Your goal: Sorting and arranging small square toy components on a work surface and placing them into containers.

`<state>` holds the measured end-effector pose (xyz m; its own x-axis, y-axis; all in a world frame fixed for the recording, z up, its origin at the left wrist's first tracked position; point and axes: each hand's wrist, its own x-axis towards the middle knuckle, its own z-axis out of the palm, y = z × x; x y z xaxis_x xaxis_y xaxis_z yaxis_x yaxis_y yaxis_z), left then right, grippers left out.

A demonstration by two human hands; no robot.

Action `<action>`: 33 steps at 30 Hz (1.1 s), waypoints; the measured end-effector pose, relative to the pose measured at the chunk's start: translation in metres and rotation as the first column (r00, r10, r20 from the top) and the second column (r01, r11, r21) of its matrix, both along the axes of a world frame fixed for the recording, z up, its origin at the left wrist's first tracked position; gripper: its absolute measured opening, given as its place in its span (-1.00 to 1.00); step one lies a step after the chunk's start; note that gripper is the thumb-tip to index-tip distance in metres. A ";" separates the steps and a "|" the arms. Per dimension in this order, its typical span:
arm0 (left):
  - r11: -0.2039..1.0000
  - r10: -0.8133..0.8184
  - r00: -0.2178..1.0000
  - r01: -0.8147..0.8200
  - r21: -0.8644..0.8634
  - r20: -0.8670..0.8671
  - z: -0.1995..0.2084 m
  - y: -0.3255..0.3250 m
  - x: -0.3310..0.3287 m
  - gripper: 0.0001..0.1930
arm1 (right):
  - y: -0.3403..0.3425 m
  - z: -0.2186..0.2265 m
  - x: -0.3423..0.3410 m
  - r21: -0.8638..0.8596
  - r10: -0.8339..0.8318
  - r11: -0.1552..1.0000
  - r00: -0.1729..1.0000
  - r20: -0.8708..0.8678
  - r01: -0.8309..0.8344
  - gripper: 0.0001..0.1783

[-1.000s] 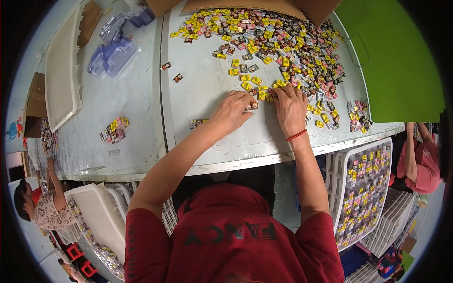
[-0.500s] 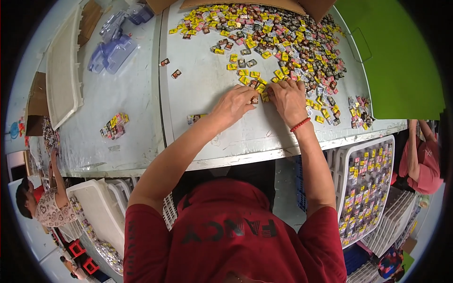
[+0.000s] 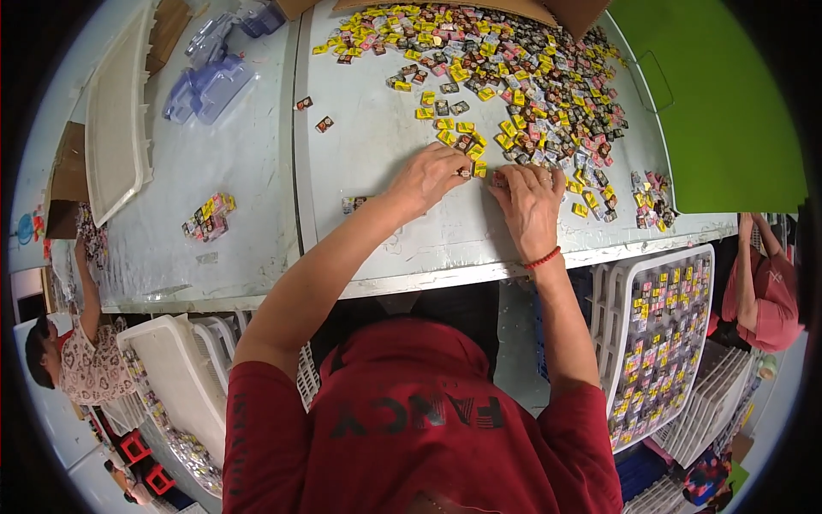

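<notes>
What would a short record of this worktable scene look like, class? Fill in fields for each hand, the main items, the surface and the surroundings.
left hand: fingertips on small wrapped pieces at the pile's near edge
right hand: flat on the table, fingers in the same pieces, red bracelet at the wrist
pile of wrapped pieces: yellow, pink and dark, spread wide
table: pale, scuffed
white crate: below right, filled with pieces

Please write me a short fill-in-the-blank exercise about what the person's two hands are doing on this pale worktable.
1. Both hands, the left hand and the right hand, rest on the pale worktable at the near edge of a heap of small ____ wrapped packets.
2. The right wrist wears a thin ____ bracelet.
3. The white plastic crate holding sorted packets stands below the table on the person's ____ side.
4. A flat ____ board lies right of the heap.

Missing words: colourful; red; right; green
</notes>
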<state>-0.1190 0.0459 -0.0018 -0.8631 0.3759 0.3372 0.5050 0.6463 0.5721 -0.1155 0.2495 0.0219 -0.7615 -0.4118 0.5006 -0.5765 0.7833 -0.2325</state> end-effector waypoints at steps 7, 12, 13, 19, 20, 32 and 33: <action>0.998 -0.006 1.000 0.007 -0.065 0.003 0.002 0.002 -0.014 -0.75 | -0.007 -0.005 -0.017 0.074 -0.020 0.997 1.000 0.003 0.019 -0.73; 0.997 -0.044 0.999 0.044 -0.062 0.010 -0.001 0.006 -0.017 -0.71 | 0.001 -0.004 -0.022 0.165 0.055 0.982 0.979 0.197 -0.088 -0.69; 0.997 -0.045 0.999 0.045 -0.059 0.010 -0.001 0.007 -0.017 -0.71 | 0.003 -0.005 -0.021 0.167 0.053 0.982 0.979 0.198 -0.087 -0.69; 0.995 -0.094 0.991 0.091 -0.031 -0.094 -0.011 0.011 -0.020 -0.68 | 0.002 -0.018 -0.023 0.059 0.109 0.991 0.981 0.162 -0.120 -0.72; 0.993 -0.114 0.989 0.110 -0.045 -0.091 -0.009 0.010 -0.020 -0.68 | 0.001 -0.019 -0.024 0.045 0.122 0.991 0.982 0.142 -0.130 -0.72; 1.000 0.016 0.984 -0.016 -0.002 -0.177 0.082 -0.057 0.042 -0.76 | -0.036 0.049 0.005 -0.088 0.300 0.952 0.951 0.076 -0.294 -0.74; 0.995 0.099 0.993 -0.098 0.023 -0.060 0.080 -0.063 0.060 -0.75 | -0.041 0.043 0.015 -0.094 0.313 0.948 0.945 0.093 -0.305 -0.73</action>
<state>-0.0589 -0.0175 0.0782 -0.8732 0.2827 0.3970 0.4738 0.6833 0.5555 -0.1006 0.2086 0.0653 -0.6531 -0.5987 0.4636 -0.7562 0.5479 -0.3577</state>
